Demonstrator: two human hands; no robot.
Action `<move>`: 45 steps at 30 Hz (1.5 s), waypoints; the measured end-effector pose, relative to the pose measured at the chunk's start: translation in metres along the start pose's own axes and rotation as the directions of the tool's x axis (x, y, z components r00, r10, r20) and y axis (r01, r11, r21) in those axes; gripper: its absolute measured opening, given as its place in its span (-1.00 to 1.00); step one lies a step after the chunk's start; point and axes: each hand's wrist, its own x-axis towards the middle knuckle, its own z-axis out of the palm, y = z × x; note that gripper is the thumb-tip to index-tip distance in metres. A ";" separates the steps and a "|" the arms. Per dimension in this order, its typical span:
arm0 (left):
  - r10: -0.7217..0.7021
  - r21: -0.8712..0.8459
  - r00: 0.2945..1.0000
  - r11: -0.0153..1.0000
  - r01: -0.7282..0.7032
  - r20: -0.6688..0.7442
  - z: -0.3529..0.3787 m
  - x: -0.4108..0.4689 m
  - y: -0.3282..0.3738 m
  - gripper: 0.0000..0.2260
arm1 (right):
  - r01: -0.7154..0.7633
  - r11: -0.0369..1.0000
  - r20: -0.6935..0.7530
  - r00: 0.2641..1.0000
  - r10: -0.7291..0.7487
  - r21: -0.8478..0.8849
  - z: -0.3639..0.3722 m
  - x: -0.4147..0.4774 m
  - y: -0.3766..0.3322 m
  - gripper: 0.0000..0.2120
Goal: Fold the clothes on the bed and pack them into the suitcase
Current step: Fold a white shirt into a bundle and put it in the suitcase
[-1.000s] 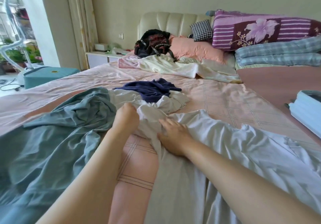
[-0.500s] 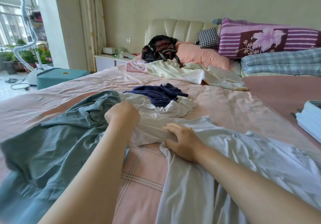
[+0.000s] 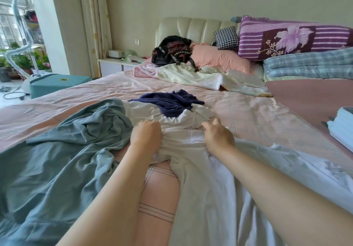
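Note:
A white garment (image 3: 206, 179) lies spread on the pink bed (image 3: 257, 115) in front of me. My left hand (image 3: 146, 136) grips its far edge with curled fingers. My right hand (image 3: 218, 136) pinches the same edge a little to the right. A teal garment (image 3: 57, 159) lies crumpled on the left, beside my left arm. Behind my hands, a navy garment (image 3: 172, 102) sits on top of another white garment (image 3: 183, 120). A teal suitcase (image 3: 55, 84) stands on the floor left of the bed.
A black bag (image 3: 172, 51), pillows and folded quilts (image 3: 305, 64) crowd the headboard end. A loose pale blanket (image 3: 200, 77) lies across the bed's far part. Folded white fabric (image 3: 342, 129) sits at the right edge. A nightstand (image 3: 116, 65) stands at the far left corner.
My right hand has moved right and further away along the white garment's edge, from pressing flat to pinching it. My left hand stays gripping the edge. The fabric between them is stretched wider.

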 end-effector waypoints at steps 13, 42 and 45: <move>0.264 -0.151 0.962 0.950 -0.272 -0.069 0.008 -0.005 0.047 -0.61 | -0.012 0.990 0.129 0.992 -0.007 0.142 0.018 0.022 0.008 -0.69; 0.449 -0.038 0.772 0.874 -0.485 0.449 -0.016 -0.216 0.184 -0.43 | -0.131 0.978 0.328 0.928 0.178 -0.161 -0.130 -0.295 0.195 -0.40; 0.534 -0.056 0.791 0.837 -0.544 0.300 -0.026 -0.233 0.185 -0.48 | 0.003 0.997 0.171 0.985 0.010 -0.076 -0.138 -0.322 0.185 -0.47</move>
